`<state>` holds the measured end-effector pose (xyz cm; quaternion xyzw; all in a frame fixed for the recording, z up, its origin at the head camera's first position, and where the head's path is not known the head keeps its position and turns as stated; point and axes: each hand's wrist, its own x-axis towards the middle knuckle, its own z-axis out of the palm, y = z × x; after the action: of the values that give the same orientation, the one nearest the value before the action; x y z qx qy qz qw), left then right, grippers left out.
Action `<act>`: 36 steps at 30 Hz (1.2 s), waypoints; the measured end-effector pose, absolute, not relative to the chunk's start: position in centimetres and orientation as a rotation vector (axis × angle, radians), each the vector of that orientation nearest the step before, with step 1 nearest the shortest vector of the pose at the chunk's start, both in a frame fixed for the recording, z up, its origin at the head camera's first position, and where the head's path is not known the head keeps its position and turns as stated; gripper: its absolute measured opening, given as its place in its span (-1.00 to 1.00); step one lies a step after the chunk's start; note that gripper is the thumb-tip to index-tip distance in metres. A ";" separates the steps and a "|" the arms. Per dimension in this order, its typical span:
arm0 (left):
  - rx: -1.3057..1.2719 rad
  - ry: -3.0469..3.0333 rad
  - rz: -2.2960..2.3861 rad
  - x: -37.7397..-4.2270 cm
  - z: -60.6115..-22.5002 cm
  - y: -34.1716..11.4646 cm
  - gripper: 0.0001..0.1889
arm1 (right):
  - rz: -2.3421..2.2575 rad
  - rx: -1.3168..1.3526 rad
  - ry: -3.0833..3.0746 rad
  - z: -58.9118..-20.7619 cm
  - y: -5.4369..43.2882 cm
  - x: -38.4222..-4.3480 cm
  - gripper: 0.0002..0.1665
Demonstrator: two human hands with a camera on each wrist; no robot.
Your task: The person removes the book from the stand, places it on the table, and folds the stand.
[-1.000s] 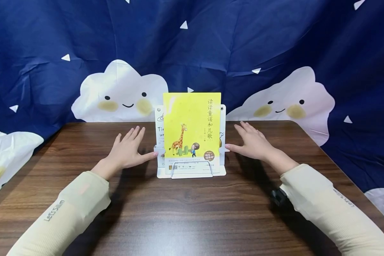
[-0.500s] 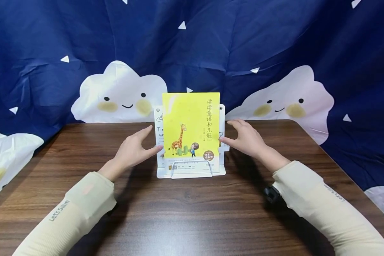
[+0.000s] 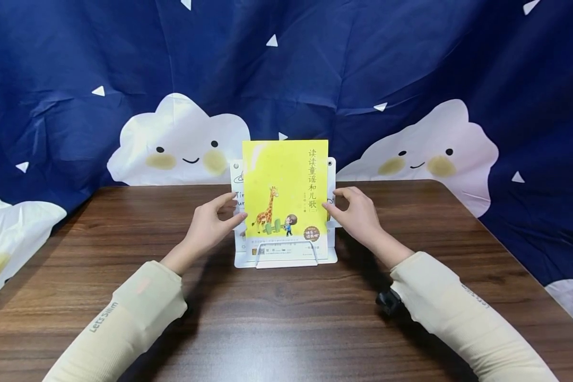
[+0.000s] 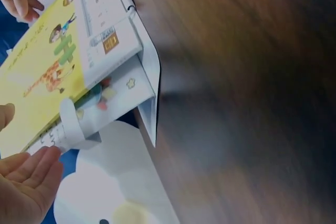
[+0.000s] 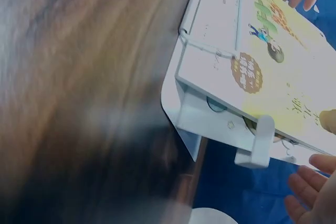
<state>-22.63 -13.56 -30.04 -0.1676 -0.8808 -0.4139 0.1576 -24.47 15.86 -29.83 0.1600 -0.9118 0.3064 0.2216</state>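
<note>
A yellow children's book, with a giraffe and a child on its cover, leans upright on a white book stand. My left hand is at the book's left edge, its thumb in front of the cover's margin and its fingers spread behind, beside the stand. At the opposite edge, my right hand has its thumb over the cover and its fingertips just outside the edge. Both wrist views show a gap between thumb and fingers. A white side tab of the stand sits just below the left fingers; another tab is near the right ones.
The stand is on a dark brown wooden table, towards its far edge. A wire rest crosses the book's lower front. Behind the table hangs a blue curtain with white smiling clouds. A black device is strapped at the right wrist.
Both hands have moved inward to the book's side edges, thumbs now overlapping the cover. Their fingers, spread wide before, have drawn closer to the thumbs. The book and stand have stayed put.
</note>
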 end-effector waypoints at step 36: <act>-0.106 -2.417 -1.415 -23.7 -31.0 -11.0 -0.79 | 1.299 0.122 -2.372 -31.5 13.4 -24.3 -0.70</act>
<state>-23.73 -10.98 -30.97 -0.0373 -0.8500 -0.4976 0.1686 -24.30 13.44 -31.48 0.0442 -0.8556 0.4686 0.2155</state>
